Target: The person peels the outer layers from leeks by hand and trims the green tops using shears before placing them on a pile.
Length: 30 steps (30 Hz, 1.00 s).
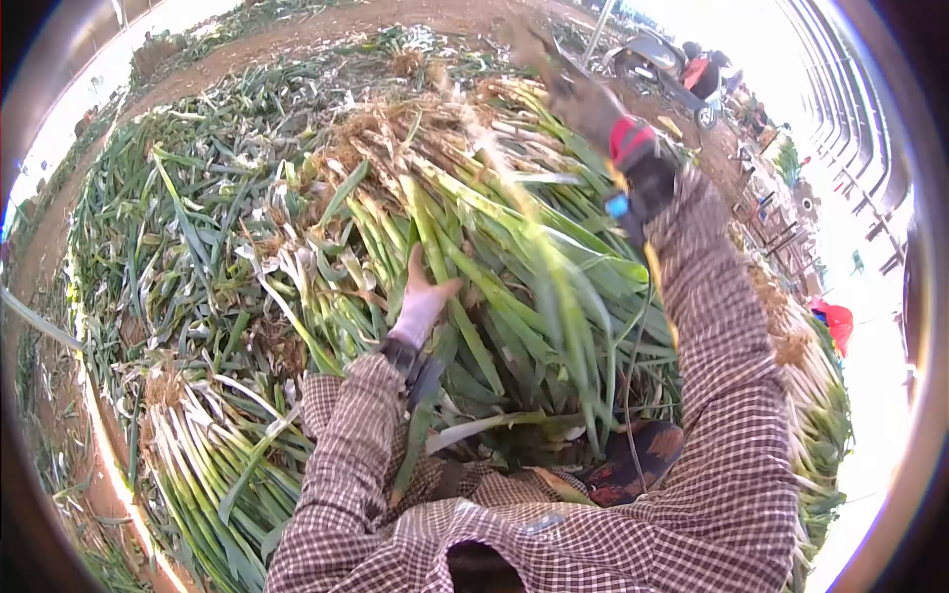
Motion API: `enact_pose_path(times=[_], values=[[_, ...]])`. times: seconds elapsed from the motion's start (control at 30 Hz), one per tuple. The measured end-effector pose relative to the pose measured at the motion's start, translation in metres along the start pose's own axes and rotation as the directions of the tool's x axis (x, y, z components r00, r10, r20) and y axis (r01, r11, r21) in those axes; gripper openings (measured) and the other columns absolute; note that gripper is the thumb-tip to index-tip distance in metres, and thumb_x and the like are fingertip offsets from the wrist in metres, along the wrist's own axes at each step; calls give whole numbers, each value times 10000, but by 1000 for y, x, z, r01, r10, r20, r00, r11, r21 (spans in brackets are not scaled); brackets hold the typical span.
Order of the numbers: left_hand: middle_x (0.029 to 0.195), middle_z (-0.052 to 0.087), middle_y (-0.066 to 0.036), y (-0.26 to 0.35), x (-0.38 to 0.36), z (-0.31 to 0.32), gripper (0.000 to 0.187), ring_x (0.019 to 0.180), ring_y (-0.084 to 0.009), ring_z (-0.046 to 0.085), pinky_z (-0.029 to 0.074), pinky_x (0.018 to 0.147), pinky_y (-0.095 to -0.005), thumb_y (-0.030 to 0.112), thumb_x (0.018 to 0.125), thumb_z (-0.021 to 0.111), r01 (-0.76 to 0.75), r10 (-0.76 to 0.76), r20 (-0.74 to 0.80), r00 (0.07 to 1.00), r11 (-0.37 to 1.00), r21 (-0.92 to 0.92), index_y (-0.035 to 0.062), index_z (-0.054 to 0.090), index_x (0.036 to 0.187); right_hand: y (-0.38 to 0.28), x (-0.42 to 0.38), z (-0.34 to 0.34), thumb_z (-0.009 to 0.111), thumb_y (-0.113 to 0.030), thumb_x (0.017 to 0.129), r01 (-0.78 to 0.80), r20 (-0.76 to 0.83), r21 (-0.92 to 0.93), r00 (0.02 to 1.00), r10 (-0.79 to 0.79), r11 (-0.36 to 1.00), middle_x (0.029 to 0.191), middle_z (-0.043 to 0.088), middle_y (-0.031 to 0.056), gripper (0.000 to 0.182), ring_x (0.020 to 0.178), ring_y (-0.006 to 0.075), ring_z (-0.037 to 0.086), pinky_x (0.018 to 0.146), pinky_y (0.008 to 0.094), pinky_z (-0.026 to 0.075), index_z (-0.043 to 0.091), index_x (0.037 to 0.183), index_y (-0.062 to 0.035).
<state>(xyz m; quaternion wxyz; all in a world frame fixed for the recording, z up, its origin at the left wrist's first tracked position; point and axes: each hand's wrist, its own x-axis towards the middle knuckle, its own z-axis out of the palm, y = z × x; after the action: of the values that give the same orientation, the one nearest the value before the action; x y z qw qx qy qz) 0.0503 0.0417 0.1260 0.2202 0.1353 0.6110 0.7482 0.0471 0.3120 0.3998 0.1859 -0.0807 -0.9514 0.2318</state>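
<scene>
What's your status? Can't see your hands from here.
Left hand flat on leek pile. Right hand raised, gloved, gripping leek stalks. Nothing blocking.

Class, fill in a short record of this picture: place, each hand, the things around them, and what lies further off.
Place: outdoor plot with bare soil
Left hand: pale glove, resting open on the heap of green onions
Right hand: dark glove, raised, blurred, gripping a few stalks
Sleeves: checked shirt
Lower left: bundle of onions with white stems
Further off: a person by a vehicle
</scene>
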Motion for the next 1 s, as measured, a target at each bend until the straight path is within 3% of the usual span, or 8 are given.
enact_pose_path(times=[0.2,0.23,0.5,0.63,0.73,0.87,0.9,1.0], values=[[1368,523,-166,-5,-3,-33,829,1174,-230,573,478,987,-361,157,869,730,207,-182,198,963,971,-116,14,232,1516,26,-115,73,629,-373,876,-201,303,-215,917,261,956,755,692,137,332,696,283,681,648,416,525,696,846,-50],[1379,514,-161,-9,-2,-33,815,1196,-227,560,466,1008,-352,160,876,727,189,-162,190,968,972,-137,-4,243,1512,13,-120,87,635,-393,857,-160,289,-525,890,352,836,841,683,192,326,782,340,692,685,456,530,682,889,-71],[1120,643,-130,-29,33,-13,508,941,-185,640,553,747,-322,182,895,711,149,-159,49,986,974,169,-53,495,1291,31,-149,123,668,-551,802,1,51,-910,992,111,414,999,619,75,675,935,276,648,779,431,520,473,1331,-180],[1042,658,-110,-20,21,-6,451,850,-167,650,559,662,-319,132,889,703,291,-260,132,957,869,-400,-26,510,1264,51,-155,129,758,-469,748,-148,-104,-719,989,105,679,1137,583,82,799,1025,312,617,816,473,519,417,1431,-233],[1046,660,-108,-31,15,-3,469,862,-163,655,568,693,-311,106,901,683,177,-177,-58,983,984,7,-18,483,1306,56,-158,130,728,-494,765,-65,-100,-639,995,1,767,1106,569,87,817,1041,323,596,871,440,507,397,1451,-201],[1064,658,-96,-23,7,-14,499,876,-151,658,569,731,-300,136,923,664,221,-214,109,971,974,-55,-10,455,1352,63,-146,128,766,-418,745,-38,-182,-807,965,-188,590,1293,553,146,802,1077,344,608,930,489,482,440,1423,-140],[1068,657,-92,-16,6,-16,498,880,-149,659,568,738,-299,145,928,660,249,-236,138,962,965,-84,-10,456,1355,74,-139,136,779,-360,743,-258,-82,-674,957,277,692,1346,537,188,808,1153,354,573,964,491,465,430,1420,-91],[1062,656,-72,9,-5,-17,444,869,-141,660,568,750,-294,190,950,638,304,-264,201,943,931,-203,-12,500,1320,107,-136,124,771,-323,758,-29,-51,-430,999,8,902,1267,580,211,768,1109,377,588,967,472,463,443,1401,-61]])
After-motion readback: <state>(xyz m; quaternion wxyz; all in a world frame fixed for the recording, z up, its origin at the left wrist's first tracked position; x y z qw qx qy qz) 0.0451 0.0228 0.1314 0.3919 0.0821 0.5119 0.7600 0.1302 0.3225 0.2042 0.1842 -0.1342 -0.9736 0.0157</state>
